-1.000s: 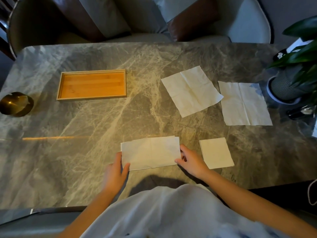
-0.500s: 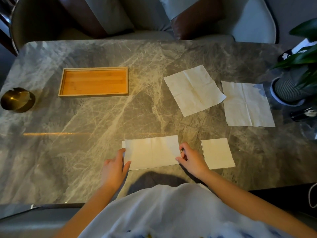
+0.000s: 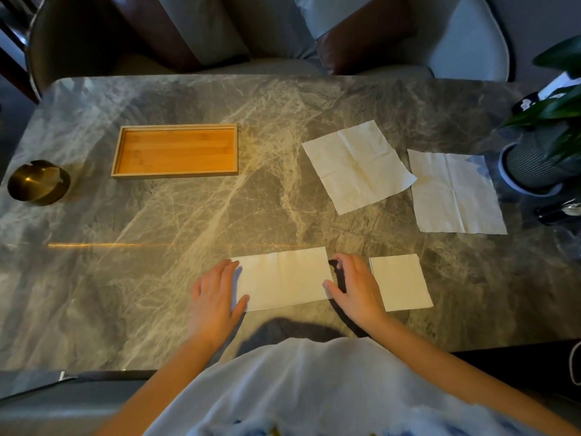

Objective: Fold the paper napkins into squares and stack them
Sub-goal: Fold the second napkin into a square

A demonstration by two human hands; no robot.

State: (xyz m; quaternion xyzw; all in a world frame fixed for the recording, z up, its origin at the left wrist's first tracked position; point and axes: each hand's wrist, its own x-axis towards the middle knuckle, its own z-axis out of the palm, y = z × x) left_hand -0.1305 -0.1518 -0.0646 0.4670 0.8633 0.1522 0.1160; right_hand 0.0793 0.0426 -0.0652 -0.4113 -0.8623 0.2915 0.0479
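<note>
A half-folded white napkin (image 3: 283,278) lies as a long rectangle near the table's front edge. My left hand (image 3: 215,297) rests flat on its left end, thumb over the lower left corner. My right hand (image 3: 353,286) sits at its right end, thumb touching the lower right corner, fingers curled above the table. A napkin folded into a small square (image 3: 401,283) lies just right of my right hand. Two unfolded napkins lie further back on the right: one turned at an angle (image 3: 356,165), one flat (image 3: 454,191) beside the plant pot.
A shallow wooden tray (image 3: 174,129) stands at the back left of the grey marble table (image 3: 125,278). A brass bowl (image 3: 37,182) sits at the far left edge. A potted plant (image 3: 534,162) and a dark object crowd the right edge. Chairs stand behind the table.
My left hand has moved from gripping the napkin's lower left corner to lying flat on its left end. My right hand's fingers have lifted off the right end. The napkin now lies flatter.
</note>
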